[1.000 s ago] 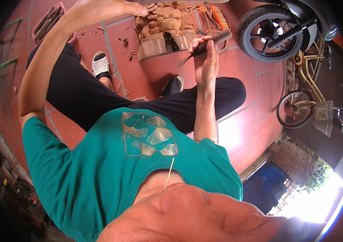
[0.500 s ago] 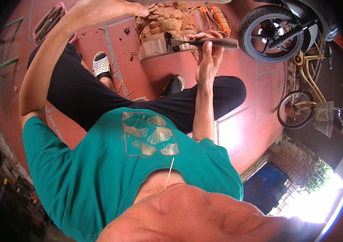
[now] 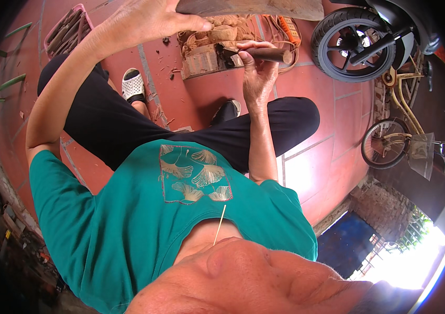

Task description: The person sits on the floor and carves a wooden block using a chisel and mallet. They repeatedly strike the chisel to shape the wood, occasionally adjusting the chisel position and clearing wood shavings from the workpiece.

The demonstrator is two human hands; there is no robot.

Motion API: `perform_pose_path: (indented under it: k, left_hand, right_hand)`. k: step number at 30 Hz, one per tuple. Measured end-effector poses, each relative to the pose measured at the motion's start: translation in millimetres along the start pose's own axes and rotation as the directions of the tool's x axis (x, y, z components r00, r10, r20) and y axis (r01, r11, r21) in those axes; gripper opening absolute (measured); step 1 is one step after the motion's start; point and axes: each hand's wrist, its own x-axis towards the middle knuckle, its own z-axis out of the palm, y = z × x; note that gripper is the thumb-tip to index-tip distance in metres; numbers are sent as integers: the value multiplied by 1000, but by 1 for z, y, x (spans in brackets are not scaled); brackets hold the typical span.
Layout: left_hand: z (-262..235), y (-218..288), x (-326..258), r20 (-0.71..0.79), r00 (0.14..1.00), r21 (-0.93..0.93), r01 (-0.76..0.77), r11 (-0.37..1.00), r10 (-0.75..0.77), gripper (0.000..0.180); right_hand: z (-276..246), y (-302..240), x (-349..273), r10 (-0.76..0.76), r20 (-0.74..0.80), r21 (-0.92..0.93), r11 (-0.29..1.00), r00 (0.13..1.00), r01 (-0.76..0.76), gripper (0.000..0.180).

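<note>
A carved block of brown wood (image 3: 201, 60), with rounded, lumpy relief on top, rests on the floor at the top middle. My right hand (image 3: 259, 81) is wrapped round the thick wooden handle of a chisel (image 3: 269, 54). Its blade meets a dark notch at the block's right side. Over the block, at the upper edge, my left hand (image 3: 146, 21) grips a flat wooden mallet (image 3: 254, 7) that reaches to the right. The thumb is stretched along its near side, while the other fingers are partly cut off by the frame.
Wood chips lie on the red tiles by my sandals (image 3: 133, 85). A pink basket (image 3: 48, 39) of sticklike pieces stands at upper left, near green metal legs (image 3: 5, 89). Right of the block are an orange power strip (image 3: 289, 30) with cables, a motorbike wheel (image 3: 353, 44) and a bicycle (image 3: 385, 144).
The mallet has come into view over the block, and my left hand has shifted slightly right and down. My right hand and chisel have moved left, the handle's end turning towards me.
</note>
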Motion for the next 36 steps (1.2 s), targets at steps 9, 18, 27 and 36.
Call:
perform_pose_path:
  k: [9, 18, 27, 36]
  left_hand:
    - [14, 6, 5, -49, 967, -156, -254, 955, 249, 88]
    - [20, 27, 2, 344, 907, 328, 126, 936, -242, 86]
    - [-1, 23, 0, -43, 953, -209, -303, 930, 301, 84]
    - [8, -9, 7, -151, 920, -126, -381, 916, 362, 85]
  right_hand:
    - [18, -17, 1, -201, 80, -464, 860, 976, 215, 24]
    - [11, 11, -6, -155, 147, -525, 825, 977, 210, 29]
    - [11, -10, -4, 35, -71, -116, 992, 997, -43, 20]
    - [5, -12, -8, 69, -87, -38, 997, 994, -72, 20]
